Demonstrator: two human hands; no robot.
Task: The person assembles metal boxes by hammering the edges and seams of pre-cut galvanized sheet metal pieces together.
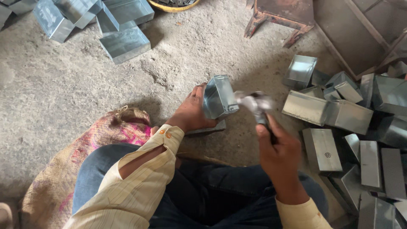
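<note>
Gripping a small metal box (218, 96), your left hand (193, 111) has its fingers wrapped round the box's near side, tilting it over a flat metal bar (207, 129) on the floor; your right hand (277, 148) is closed on a hammer (257, 104), its blurred head just beside the box, past your fingertips; more boxes (339, 114) lie piled beyond your right knuckles.

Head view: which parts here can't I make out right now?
- Hammer head: motion-blurred; contact with the metal box unclear.
- Hammer handle: hidden inside the right hand.
- Flat metal piece on the floor: mostly hidden behind the left hand.
- Pile of boxes: cut off by the right edge.
</note>
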